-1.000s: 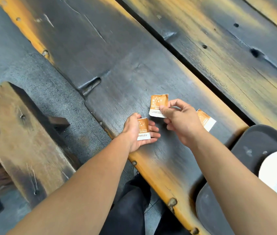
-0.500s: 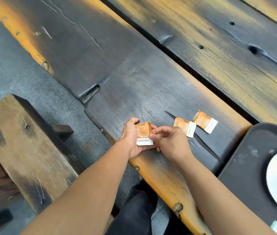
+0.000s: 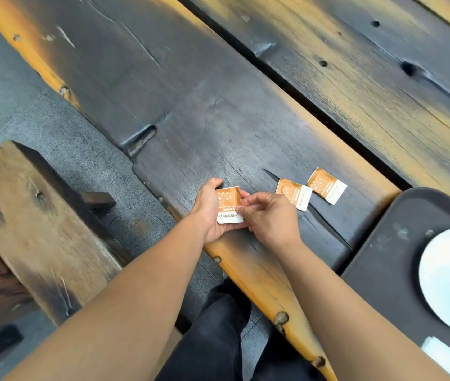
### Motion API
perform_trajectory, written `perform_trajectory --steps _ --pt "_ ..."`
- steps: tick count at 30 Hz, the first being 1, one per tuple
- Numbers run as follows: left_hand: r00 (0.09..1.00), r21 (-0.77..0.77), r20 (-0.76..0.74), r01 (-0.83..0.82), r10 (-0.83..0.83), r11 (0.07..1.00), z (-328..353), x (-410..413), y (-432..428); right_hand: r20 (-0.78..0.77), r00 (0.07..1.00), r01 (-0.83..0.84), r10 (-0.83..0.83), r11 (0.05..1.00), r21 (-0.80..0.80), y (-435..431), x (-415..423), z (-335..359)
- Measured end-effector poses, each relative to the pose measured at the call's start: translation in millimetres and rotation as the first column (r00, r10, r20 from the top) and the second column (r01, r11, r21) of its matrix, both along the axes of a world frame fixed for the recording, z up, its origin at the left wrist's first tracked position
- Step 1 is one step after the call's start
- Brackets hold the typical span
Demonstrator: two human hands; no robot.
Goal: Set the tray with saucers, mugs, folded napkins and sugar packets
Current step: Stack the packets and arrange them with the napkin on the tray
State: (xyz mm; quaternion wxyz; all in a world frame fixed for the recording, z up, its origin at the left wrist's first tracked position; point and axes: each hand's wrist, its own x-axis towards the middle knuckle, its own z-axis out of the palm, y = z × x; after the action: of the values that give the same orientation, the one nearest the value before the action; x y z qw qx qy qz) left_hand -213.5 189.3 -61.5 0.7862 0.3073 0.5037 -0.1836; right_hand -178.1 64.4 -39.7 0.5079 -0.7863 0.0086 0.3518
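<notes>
A scorched, dark wooden table point(image 3: 218, 92) with orange-worn edges is stretching across the view as I am sitting at its near edge, a rough wooden bench point(image 3: 26, 215) standing off to my left over grey floor. A dark tray point(image 3: 383, 257) is lying on the table at my right, reaching out of view. On it a white saucer point(image 3: 438, 284) is sitting near the right edge of view, and the corner of a white folded napkin point(image 3: 449, 358) is lying just in front of the saucer. My dark trousers point(image 3: 213, 339) are showing below the table edge between my bare forearms. My left hand point(image 3: 210, 213) is cradling an orange-and-white sugar packet point(image 3: 228, 204) over the near part of the table, fingers curled beneath it and thumb hooking over its upper left corner. My right hand point(image 3: 270, 218) is meeting it from the other side, thumb and forefinger pinching the packet's right edge near its white end, the other fingers curled in. Two loose sugar packets, one point(image 3: 294, 195) just beyond my right hand and the other point(image 3: 327, 185) beside it toward the tray, are lying flat on the table, so close that I cannot tell whether they are touching.
</notes>
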Motion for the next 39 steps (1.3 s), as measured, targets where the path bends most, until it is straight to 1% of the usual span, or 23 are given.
perform_trajectory --steps 2,7,10,12,13,15,16,18,20,23,25,27,28,30,32,34,35,37,39 --pt "1.0 0.009 -0.009 -0.004 0.004 1.0 0.8 0.1 0.0 0.008 1.0 0.015 -0.015 1.0 0.004 1.7 -1.0 -0.2" --pt "1.0 -0.004 -0.02 -0.006 0.006 1.0 2.6 0.1 -0.5 0.107 0.994 0.04 -0.033 0.997 -0.065 0.1 -3.5 3.1" --pt "0.998 0.025 -0.019 0.057 -0.056 0.998 3.4 0.7 -0.5 0.262 0.959 0.164 -0.106 0.964 -0.209 -11.6 5.9 2.4" --pt "0.998 0.024 -0.013 0.064 -0.063 0.998 3.4 0.9 -0.4 0.338 0.935 0.205 -0.108 0.942 -0.266 -23.5 16.3 4.7" --pt "0.998 0.027 -0.01 0.062 -0.062 0.998 3.3 0.6 0.1 0.363 0.93 0.179 -0.06 0.935 -0.305 -29.8 21.0 6.0" --pt "0.998 0.032 -0.007 0.056 -0.056 0.998 2.6 0.3 0.5 0.387 0.916 0.069 0.105 0.91 -0.41 -42.5 30.7 4.6" --pt "0.998 0.033 -0.007 0.056 -0.056 0.998 2.1 0.4 0.3 0.382 0.906 0.011 0.183 0.891 -0.453 -47.3 35.2 4.3" --pt "0.998 0.044 -0.008 0.056 -0.056 0.997 1.8 0.2 -0.2 0.355 0.889 -0.085 0.288 0.868 -0.49 -52.5 41.5 4.1" --pt "0.998 0.055 -0.007 0.056 -0.056 0.997 1.8 0.9 -1.5 0.353 0.865 -0.139 0.356 0.847 -0.513 -55.0 44.5 3.4" --pt "0.998 0.062 -0.011 0.058 -0.058 0.996 1.7 1.3 -1.9 0.332 0.843 -0.171 0.423 0.796 -0.58 -52.2 46.9 4.1" --pt "0.998 0.067 -0.022 0.059 -0.058 0.996 2.3 1.6 -1.9 0.286 0.844 -0.191 0.454 0.752 -0.631 -51.0 46.7 4.9" --pt "0.998 0.078 -0.034 0.063 -0.06 0.995 3.3 1.8 -2.0 0.245 0.865 -0.193 0.438 0.741 -0.644 -51.6 46.5 7.7" --pt "0.997 0.082 -0.038 0.065 -0.062 0.994 3.6 1.8 -2.1 0.23 0.884 -0.184 0.406 0.756 -0.628 -52.2 46.1 9.9" --pt "0.997 0.085 -0.039 0.065 -0.062 0.994 3.3 1.2 -2.0 0.218 0.933 -0.129 0.287 0.829 -0.544 -53.0 45.1 14.6" --pt "0.997 0.077 -0.033 0.07 -0.068 0.995 3.1 1.0 -1.8 0.185 0.979 -0.011 0.089 0.922 -0.388 -52.0 44.8 20.9" --pt "0.997 0.068 -0.029 0.076 -0.074 0.995 3.1 1.0 -1.9 0.022 0.991 0.133 -0.131 0.97 -0.204 -49.7 42.8 31.8" --pt "0.997 0.069 -0.031 0.079 -0.077 0.995 3.1 1.1 -2.0 -0.076 0.978 0.184 -0.194 0.975 -0.12 -49.0 41.1 37.1" --pt "0.996 0.08 -0.043 0.087 -0.084 0.993 3.0 0.9 -1.7 -0.195 0.959 0.21 -0.206 0.978 0.0 -46.8 36.2 44.2" --pt "0.995 0.075 -0.053 0.084 -0.081 0.994 3.4 -0.3 -1.0 -0.238 0.959 0.167 -0.15 0.985 0.049 -42.0 30.1 48.5"
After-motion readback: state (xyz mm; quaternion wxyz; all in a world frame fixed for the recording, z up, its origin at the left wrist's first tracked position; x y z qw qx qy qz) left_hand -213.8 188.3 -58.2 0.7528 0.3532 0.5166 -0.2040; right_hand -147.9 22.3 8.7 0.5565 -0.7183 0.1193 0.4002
